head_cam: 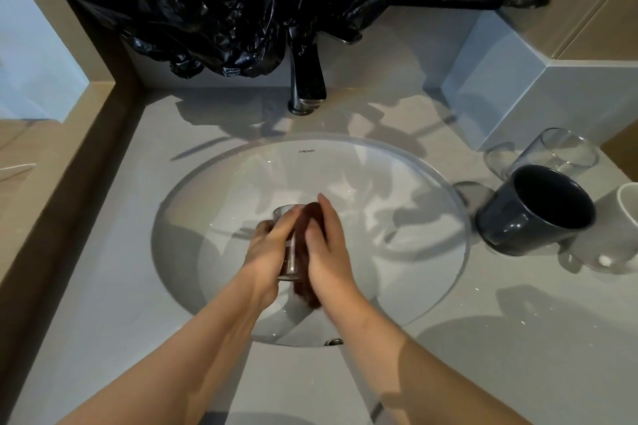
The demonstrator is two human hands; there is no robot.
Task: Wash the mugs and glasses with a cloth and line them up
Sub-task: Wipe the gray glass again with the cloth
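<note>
Over the middle of the round sink (431,190), my left hand (267,243) grips a clear glass (289,260) around its side. My right hand (326,245) presses a dark brown cloth (308,290) flat against the glass's right side. Most of the glass is hidden between the two hands. On the counter at the right stand a dark blue mug (535,214), a clear glass (566,153) behind it, another clear glass (497,159) to its left, and a white mug (628,203) cut off by the frame edge.
A dark tap (307,79) stands behind the sink, partly under a black plastic sheet (241,3) draped over the wall. A grey block (518,86) rises at the back right. The grey counter (121,269) ends at a brown ledge on the left.
</note>
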